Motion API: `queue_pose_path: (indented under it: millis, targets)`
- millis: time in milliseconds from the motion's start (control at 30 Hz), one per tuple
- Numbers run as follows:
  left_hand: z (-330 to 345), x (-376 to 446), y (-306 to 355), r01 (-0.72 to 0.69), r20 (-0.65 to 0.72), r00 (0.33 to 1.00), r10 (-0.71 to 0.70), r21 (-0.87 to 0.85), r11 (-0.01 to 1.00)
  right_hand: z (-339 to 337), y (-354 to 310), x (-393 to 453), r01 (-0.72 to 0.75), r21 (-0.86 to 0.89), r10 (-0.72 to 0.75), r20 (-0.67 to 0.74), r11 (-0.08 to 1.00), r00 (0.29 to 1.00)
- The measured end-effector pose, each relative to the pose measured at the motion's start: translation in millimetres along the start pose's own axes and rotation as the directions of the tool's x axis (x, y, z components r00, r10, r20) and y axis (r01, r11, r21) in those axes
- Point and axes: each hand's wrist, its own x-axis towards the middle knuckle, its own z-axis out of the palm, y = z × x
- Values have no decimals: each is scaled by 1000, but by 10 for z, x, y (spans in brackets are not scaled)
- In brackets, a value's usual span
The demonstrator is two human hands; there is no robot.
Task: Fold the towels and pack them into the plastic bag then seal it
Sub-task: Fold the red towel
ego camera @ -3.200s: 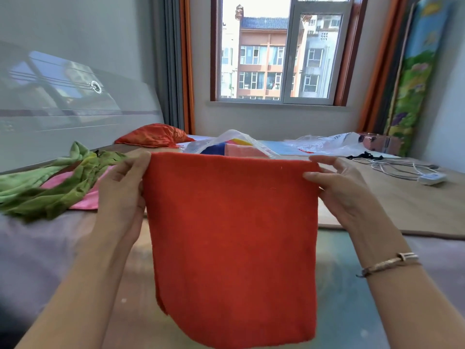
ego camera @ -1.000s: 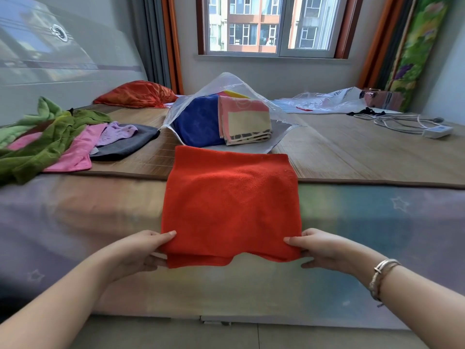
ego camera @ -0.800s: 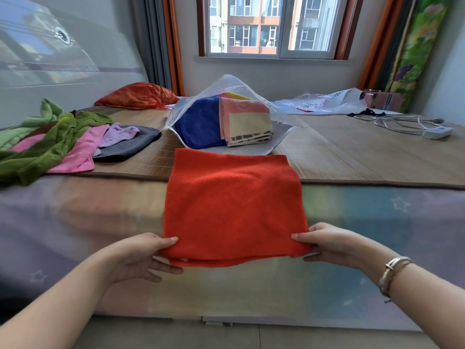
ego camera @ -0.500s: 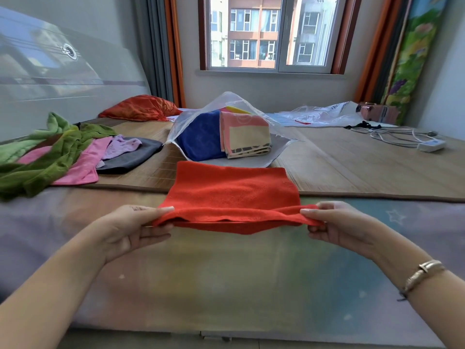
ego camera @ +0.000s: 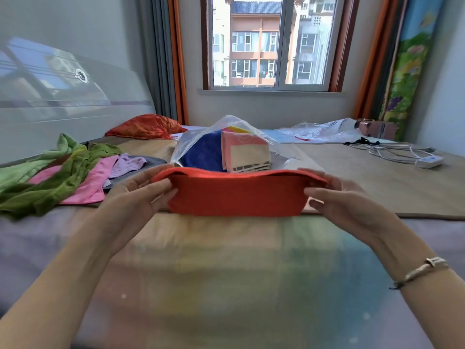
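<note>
While half a second ago it lay flat, the red towel [ego camera: 236,195] now folds away over the mat, left hand [ego camera: 141,195] and right hand [ego camera: 344,197] pinching its corners; packing into the plastic bag [ego camera: 226,144] looks next.

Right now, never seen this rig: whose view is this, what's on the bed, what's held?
No robot here: a camera on a person's head looks down at two bare hands. The left hand and right hand each pinch an end of a folded orange-red towel, lifted over the bamboo bed mat. Behind it stands an open clear plastic bag holding a folded blue towel and a pink-and-cream towel. Loose green and pink cloths lie left.
</note>
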Motion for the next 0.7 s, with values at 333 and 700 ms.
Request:
queue_pose_path:
  millis: [333, 700]
  targets:
    - [366, 17, 455, -296, -255, 864, 433, 438, 849, 371, -379, 46, 459, -304, -548, -378, 835, 746]
    - [341, 240, 254, -48, -333, 929, 162, 326, 944, 379, -233, 332, 177, -296, -299, -445, 939, 844]
